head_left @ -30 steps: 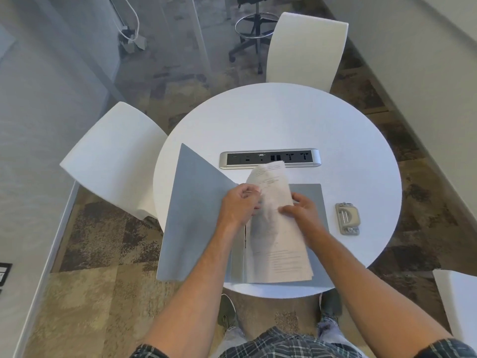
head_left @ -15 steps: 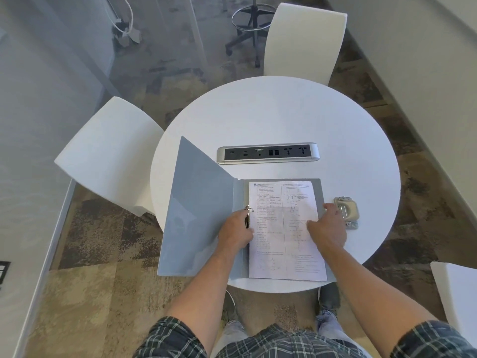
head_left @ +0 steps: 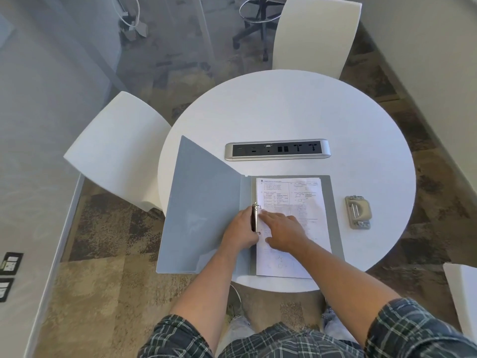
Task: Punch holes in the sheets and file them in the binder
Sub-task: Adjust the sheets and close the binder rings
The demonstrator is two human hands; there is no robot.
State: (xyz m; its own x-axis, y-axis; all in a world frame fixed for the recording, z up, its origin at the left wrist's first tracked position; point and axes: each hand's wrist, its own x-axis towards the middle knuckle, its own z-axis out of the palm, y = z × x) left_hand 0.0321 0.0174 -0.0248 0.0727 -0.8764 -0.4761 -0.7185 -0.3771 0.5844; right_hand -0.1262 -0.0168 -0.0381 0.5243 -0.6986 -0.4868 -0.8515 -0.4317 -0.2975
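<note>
Sheets lie in the open binder under the right hand, fingers flat and pressing. Left hand curls round the rings just beside it. Advised: confirm holes seated, then snap rings fully closed. Punch sits well right.

1. A round white table fills the middle of the frame, standing on patterned brown and tan carpet.
2. A silver and black power strip is set into the tabletop just above the frame's centre, running left to right.
3. An open grey binder lies on the table's lower left part; its left cover tilts up and reaches past the table's edge.
4. A small grey hole punch rests on the tabletop right of centre, just beside the binder's right edge and apart from it.
</note>
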